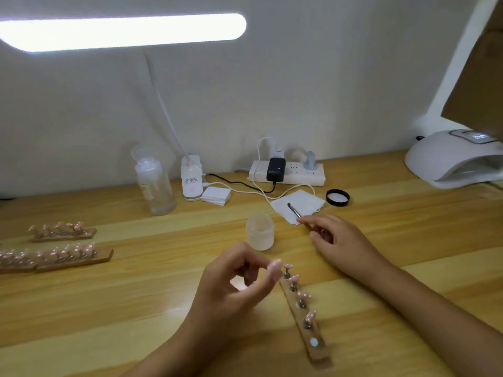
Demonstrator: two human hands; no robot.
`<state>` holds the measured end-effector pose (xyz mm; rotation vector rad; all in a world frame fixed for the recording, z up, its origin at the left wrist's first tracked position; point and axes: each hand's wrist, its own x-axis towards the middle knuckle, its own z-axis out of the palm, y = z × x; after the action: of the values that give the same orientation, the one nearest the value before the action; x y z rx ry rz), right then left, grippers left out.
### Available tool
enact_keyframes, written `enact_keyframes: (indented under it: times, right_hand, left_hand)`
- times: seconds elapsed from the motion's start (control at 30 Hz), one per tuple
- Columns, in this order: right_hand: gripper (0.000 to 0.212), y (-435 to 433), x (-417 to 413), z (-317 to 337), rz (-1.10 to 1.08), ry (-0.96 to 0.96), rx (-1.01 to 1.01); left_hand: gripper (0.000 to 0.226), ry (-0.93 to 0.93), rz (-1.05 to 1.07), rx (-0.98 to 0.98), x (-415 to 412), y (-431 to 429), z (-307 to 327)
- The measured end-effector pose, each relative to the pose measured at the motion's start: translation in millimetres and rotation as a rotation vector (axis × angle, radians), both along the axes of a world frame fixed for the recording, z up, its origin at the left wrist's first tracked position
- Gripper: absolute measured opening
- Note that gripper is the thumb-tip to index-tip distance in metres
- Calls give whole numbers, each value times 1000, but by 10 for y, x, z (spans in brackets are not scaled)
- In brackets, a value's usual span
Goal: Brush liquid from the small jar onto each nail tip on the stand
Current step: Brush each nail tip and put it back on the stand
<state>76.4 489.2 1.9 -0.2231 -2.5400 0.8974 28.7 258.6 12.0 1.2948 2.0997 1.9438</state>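
**Nail tip being pinched beside the stand, brush being held at the tissue**

In the head view, a pink nail tip [275, 268] is being pinched between the thumb and fingertips of the left hand [236, 284], just beside the far end of the wooden stand [317, 351]. Four more tips are being carried on the stand's pegs, and a bare metal disc is being shown at its near end. The brush [295, 212] is being gripped by the curled fingers of the right hand [345, 240]. Its dark tip is being held at the white tissue [307, 202], and whether it is touching cannot be told. The small jar [260, 232] is being kept uncapped on the wooden table [136, 308], between the two hands and slightly beyond them. Its black lid [337, 197] is being kept just past the tissue. Two further stands [64, 232] of tips are being kept at the left.
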Motion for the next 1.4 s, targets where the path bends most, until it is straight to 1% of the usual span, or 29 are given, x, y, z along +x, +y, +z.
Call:
enact_keyframes:
  times: [0.07, 0.1, 0.2, 0.23, 0.3, 0.37, 0.43, 0.5, 0.7, 0.77, 0.83, 0.87, 0.97, 1.03, 1.1, 1.17, 1.3, 1.37, 1.4]
  right_hand:
    - [40, 10, -22, -35, -13, -38, 53]
    - [42, 15, -26, -42, -20, -47, 68]
    - [41, 22, -54, -49, -70, -95, 104]
    - [38, 19, -61, -48, -94, -108, 90]
    - [31, 22, -70, -32, -130, -64, 5]
    - [23, 42, -70, -5, -158, 38, -90]
    - [21, 63, -63, 19, -174, 106, -153]
    - [21, 69, -59, 33, -180, 116, -183]
    - [22, 73, -59, 24, -172, 117, -172]
    - [20, 83, -73, 13, -166, 107, -161]
    - [20, 74, -97, 10, -139, 53, -142]
    - [24, 66, -107, 5, -120, 7, -114]
    - [39, 39, -118, -33, -57, -105, 61]
    - [40, 41, -115, -57, -32, -104, 103]
    - [39, 44, -126, -68, -23, -84, 102]
    - [35, 28, -152, -68, -9, -21, 10]
    - [30, 1, -146, -21, 15, 191, -263]
    - [31, -14, -131, 10, 14, 293, -376]
    - [33, -27, -138, 21, 13, 333, -428]
  left_hand:
    - [14, 300, -23, 9, 107, -5, -10]
    - [13, 397, -55, 7, 159, -7, -14]
    - [18, 681, -116, -59, 261, -12, -16]
    - [20, 767, -113, -76, 285, -9, -21]
    - [22, 865, -84, -106, 317, 5, -45]
    - [21, 893, -70, -135, 327, 18, -82]
    - [20, 878, -90, -163, 328, 20, -91]
    - [18, 848, -116, -193, 314, 14, -73]
    - [15, 744, -165, -342, 245, -23, 4]
    - [15, 721, -174, -357, 236, -25, 9]
    - [15, 717, -187, -355, 236, -21, -2]
    - [15, 725, -197, -355, 239, -16, -10]
    - [17, 750, -202, -374, 236, -10, -29]
    - [16, 769, -209, -386, 224, -16, -28]
    - [14, 792, -224, -384, 215, -17, -32]
    - [12, 836, -226, -375, 215, -7, -43]
    - [10, 894, -226, -364, 211, 5, -110]
    - [7, 992, -193, -381, 199, 10, -138]
    - [10, 1046, -168, -373, 196, 15, -147]
